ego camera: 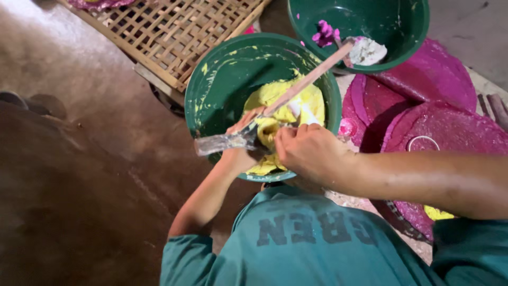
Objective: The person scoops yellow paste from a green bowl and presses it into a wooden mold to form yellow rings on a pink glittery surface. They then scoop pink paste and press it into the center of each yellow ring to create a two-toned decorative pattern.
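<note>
- Brown earthen floor (79, 175), dim, worn smooth; bamboo lattice (174, 32) lying at top left, pink discs (423, 106) spread at right.
- Two green bowls: near bowl (211, 79) holding yellow paste (280, 95), far bowl (402, 21) holding a pink lump (324, 33) and a whitish lump (368, 51).
- Yellow smears high on near bowl's inner wall; paste gathered in one mass toward the near right side. Judged: mixing well along, colour fairly even, no dry streaks visible.
- Still to do, judged: paste remains in the bowl, none shaped or laid out; a single yellow patch (438, 213) visible under the right forearm, nature unclear.
- Pink discs already formed and stacked; pink work judged further on than yellow.
- Stick (312, 77) running diagonally from far bowl's rim down across the paste to the hands.
- Left hand (241, 145) at near bowl's near rim, fingers curled around a clear glassy handle or tool (222, 143); grip looks closed, exact hold partly hidden.
- Right hand (307, 151) clenched, knuckles up, fingers pinched on something at the paste's edge; object inside the pinch not discernible.
- Paste directly beneath and touching both hands' fingertips; bulk of it just beyond the fingers, toward bowl centre.
- White piece (304, 112) poking out of the paste just above right hand, identity unclear.
- Teal shirt (317, 238) filling the lower frame.
</note>
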